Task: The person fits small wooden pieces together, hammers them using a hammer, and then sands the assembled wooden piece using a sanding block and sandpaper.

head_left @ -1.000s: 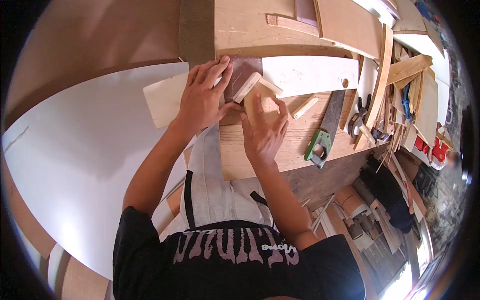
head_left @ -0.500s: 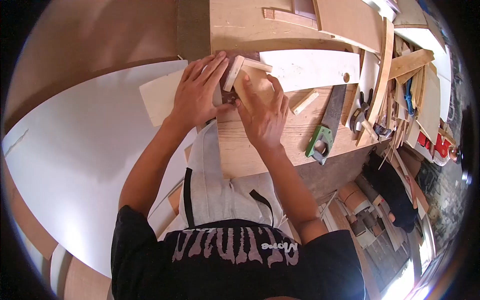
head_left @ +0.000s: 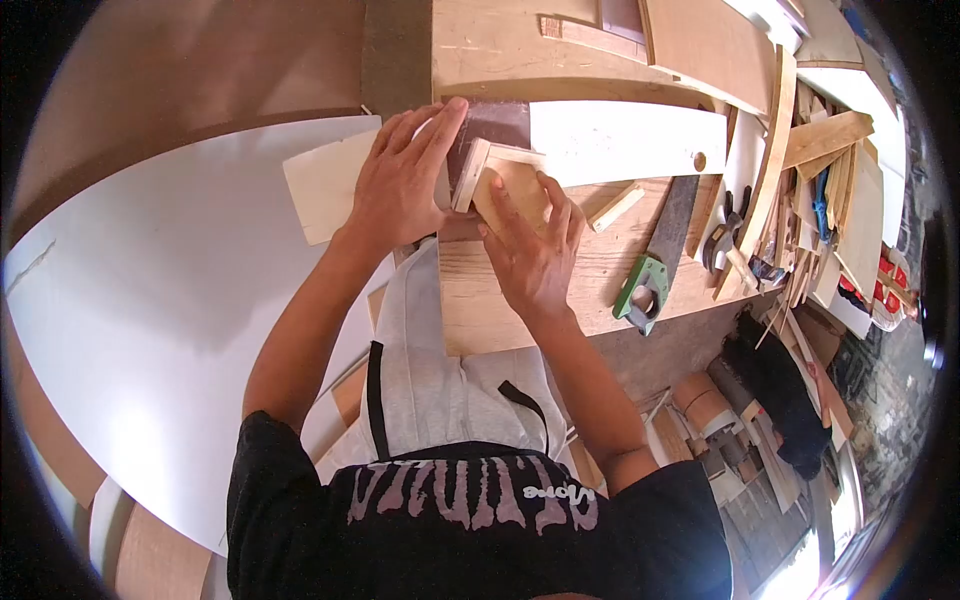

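My right hand grips a small wooden piece with raised strips along its edges, fingers laid over its face. The piece is tilted on a dark brown sheet that looks like sandpaper. At the sheet's left side my left hand lies flat with fingers stretched out, close to the piece's left strip. The sheet's near part is mostly hidden beneath the piece and the hands. A white board extends rightward from the sheet.
Right of my right hand are a short wooden stick and a green-handled handsaw on the workbench. Pliers and a heap of wood offcuts lie farther right. A large white panel stands at left.
My right hand has drawn the wooden piece toward my body, exposing more of the brown sheet beyond it. My left hand stays in nearly the same place. The view has shifted slightly.
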